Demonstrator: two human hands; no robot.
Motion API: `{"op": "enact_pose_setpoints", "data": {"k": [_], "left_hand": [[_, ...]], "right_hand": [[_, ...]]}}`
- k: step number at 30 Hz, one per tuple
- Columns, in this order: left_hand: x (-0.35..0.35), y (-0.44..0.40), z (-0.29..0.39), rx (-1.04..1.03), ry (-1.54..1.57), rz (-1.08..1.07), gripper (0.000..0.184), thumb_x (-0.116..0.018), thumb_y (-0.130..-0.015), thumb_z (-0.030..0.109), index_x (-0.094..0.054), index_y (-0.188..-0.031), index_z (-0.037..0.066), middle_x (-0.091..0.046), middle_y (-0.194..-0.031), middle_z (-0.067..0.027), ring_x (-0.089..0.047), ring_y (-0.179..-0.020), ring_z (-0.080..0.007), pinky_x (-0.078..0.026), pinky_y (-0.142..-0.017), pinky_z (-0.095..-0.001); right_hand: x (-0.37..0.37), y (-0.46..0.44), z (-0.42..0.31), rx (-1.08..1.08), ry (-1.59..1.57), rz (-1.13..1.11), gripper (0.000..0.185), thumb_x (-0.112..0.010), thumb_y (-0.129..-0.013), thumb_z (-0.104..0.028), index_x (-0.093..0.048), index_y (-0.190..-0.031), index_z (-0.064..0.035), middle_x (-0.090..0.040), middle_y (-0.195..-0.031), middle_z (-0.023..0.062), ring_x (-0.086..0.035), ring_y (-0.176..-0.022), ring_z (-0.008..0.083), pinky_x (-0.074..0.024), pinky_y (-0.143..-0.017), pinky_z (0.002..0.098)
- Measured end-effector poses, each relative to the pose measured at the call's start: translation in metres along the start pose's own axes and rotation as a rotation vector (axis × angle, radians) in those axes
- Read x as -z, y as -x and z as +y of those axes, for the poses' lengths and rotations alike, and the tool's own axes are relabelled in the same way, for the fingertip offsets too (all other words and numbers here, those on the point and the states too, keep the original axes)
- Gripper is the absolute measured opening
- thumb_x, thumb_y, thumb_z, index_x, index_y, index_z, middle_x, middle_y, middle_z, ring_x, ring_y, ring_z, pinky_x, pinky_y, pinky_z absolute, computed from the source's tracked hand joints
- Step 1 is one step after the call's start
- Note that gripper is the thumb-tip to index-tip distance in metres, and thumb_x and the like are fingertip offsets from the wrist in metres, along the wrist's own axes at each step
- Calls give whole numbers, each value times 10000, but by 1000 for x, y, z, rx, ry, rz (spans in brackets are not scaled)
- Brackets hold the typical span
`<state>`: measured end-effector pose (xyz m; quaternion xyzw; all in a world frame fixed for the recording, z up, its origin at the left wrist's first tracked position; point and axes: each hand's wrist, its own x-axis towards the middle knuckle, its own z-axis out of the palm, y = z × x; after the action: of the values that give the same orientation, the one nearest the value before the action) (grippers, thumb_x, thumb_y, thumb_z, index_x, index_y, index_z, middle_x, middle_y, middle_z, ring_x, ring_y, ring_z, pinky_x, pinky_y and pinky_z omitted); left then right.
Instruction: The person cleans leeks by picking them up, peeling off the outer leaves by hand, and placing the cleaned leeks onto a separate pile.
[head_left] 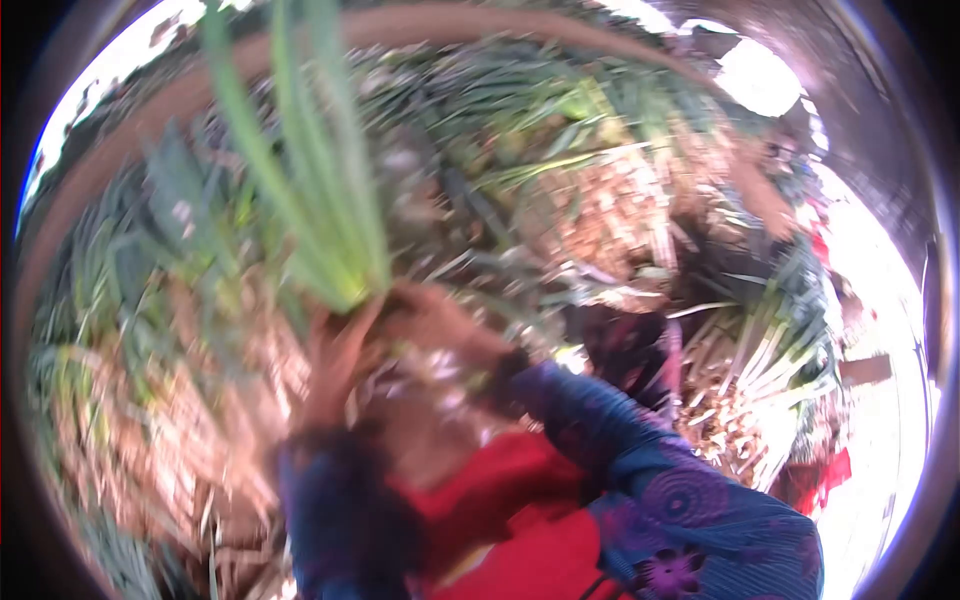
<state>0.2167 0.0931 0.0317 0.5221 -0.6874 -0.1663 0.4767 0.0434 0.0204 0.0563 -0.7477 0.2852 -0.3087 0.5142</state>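
Hands: left (338, 365) grasping leafy bunch (335, 230), right (440, 322) too blurred to tell | littered ground (408, 200) between stalk heaps (600, 210) | bright light (872, 460) beyond

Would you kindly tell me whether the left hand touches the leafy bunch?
Touching; the head view shows the left hand gripping the leafy bunch low down.

Beyond your right hand (440, 325), a brown strip (460, 22) curves; right of that hand, white glare (762, 78) meets a dark, blurred surface (860, 110).
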Motion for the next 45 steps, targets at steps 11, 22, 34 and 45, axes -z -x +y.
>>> {"op": "enact_pose_setpoints", "data": {"k": [11, 22, 34, 45], "left_hand": [[-35, 4, -38, 471, 387, 338, 263, -703, -870, 163, -645, -1096, 40, -670, -958, -14, -597, -787, -92, -479, -619, -221], [-4, -4, 33, 572, 675, 212, 269, -690, -879, 195, -628, -1078, 25, -641, -953, -33, -599, -823, -131, -513, -691, -272], [6, -9, 43, 529, 845, 225, 374, -655, -903, 185, -580, -1223, 6, -629, -1139, -74, -589, -992, -179, -447, -914, -315], [-21, -22, 34, 367, 553, 312, 391, -664, -890, 126, -520, -1228, -8, -589, -1070, -50, -550, -937, -114, -438, -834, -253]], "right_hand": [[-1, 6, -13, -68, 121, 64, 295, -662, -761, -279, -601, -855, -6, -628, -771, 209, -627, -710, 346, -488, -646, 406], [-1, 4, 24, -201, -379, -8, 297, -564, -788, -209, -623, -994, -2, -616, -782, 62, -563, -680, 159, -463, -603, 344], [-11, 21, -2, -378, -589, 44, 284, -571, -885, -218, -602, -1088, -22, -613, -897, 39, -581, -775, 119, -479, -643, 260], [-35, 5, 16, -139, -24, 525, 285, -528, -842, -259, -581, -881, 19, -593, -788, 230, -567, -739, 391, -447, -685, 426]]}}
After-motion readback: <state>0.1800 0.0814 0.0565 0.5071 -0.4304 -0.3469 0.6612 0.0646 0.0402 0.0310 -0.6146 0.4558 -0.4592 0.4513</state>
